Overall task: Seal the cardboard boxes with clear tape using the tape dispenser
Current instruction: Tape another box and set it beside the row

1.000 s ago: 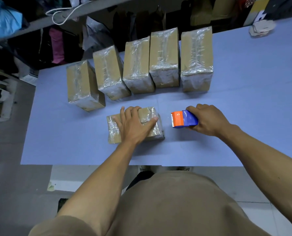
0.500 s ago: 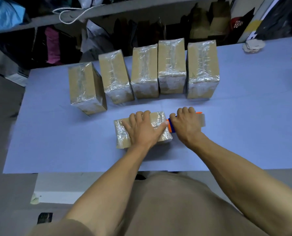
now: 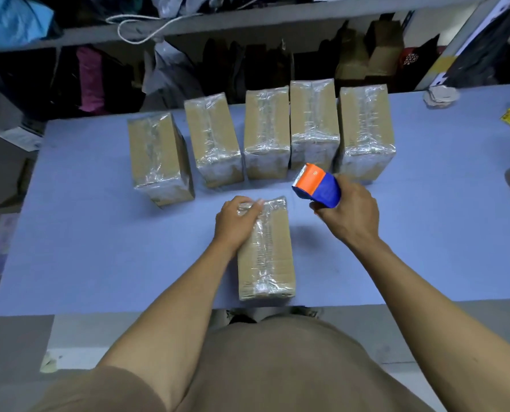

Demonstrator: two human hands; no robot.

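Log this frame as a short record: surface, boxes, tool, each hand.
surface: blue table
back row: five taped boxes side by side
near box: taped box at the table's front edge, long side pointing away from the person
tool: orange and blue tape dispenser, lifted off the box
left hand: grips the near box's far end
right hand: holds the dispenser
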